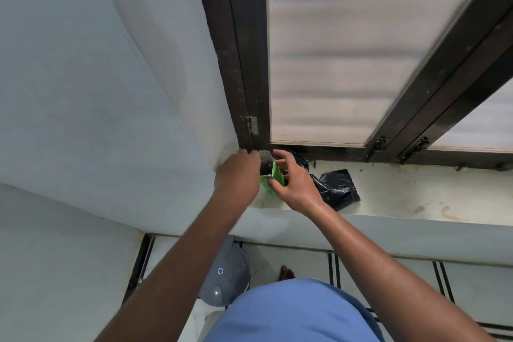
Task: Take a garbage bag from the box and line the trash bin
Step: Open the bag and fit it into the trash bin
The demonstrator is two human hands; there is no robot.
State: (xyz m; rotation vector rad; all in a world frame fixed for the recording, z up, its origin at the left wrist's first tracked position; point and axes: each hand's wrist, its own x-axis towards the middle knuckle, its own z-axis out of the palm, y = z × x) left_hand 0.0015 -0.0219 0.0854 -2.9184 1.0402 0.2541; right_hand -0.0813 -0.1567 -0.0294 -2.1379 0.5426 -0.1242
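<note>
A small green box point(276, 176) sits at the left end of the window ledge point(416, 191). My right hand point(293, 182) grips it from the right side. My left hand point(238, 175) is closed over its left end, fingers curled at the corner by the wall; what they pinch is hidden. A crumpled black garbage bag point(337, 189) lies on the ledge just right of my right hand. Down on the floor, below my left forearm, stands a grey trash bin point(222, 277) with a domed lid.
A dark wooden window frame point(244, 64) with mesh panels rises behind the ledge. A pale wall point(97, 91) closes in on the left. The floor tiles point(388, 272) have dark stripes. My blue shirt fills the bottom centre, and a bare foot point(286, 272) shows beside the bin.
</note>
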